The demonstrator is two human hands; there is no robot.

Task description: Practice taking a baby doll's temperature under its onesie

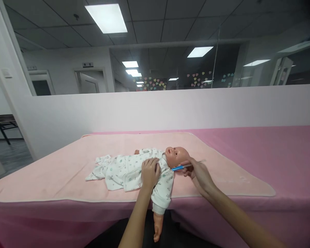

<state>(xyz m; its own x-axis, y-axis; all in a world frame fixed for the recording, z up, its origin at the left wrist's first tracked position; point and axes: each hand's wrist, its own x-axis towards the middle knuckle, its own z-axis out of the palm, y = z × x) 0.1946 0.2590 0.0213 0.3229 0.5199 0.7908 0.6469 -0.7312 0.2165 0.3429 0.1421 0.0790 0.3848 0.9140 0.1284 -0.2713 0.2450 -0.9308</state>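
Note:
A baby doll (177, 156) lies on its back, its head to the right, in a white printed outfit (126, 170). Across the doll's chest, near the collar, my left hand (150, 170) has its fingers bent onto the shirt cloth; the fingertips are partly hidden. My right hand (197, 172) is closed in a pinch beside the doll's head. It holds a slim stick with a blue end (177, 168) and a thin pale rear part. The blue end points left at the doll's shoulder and neck. One doll arm (158, 224) hangs over the near table edge.
A peach blanket (67, 162) with a pale border lies under the doll. Pink cloth (281, 155) covers the table and drapes over its front edge. Behind stands a low white wall (170, 110) with glass above it. A dark-legged table (3, 125) is at the far left.

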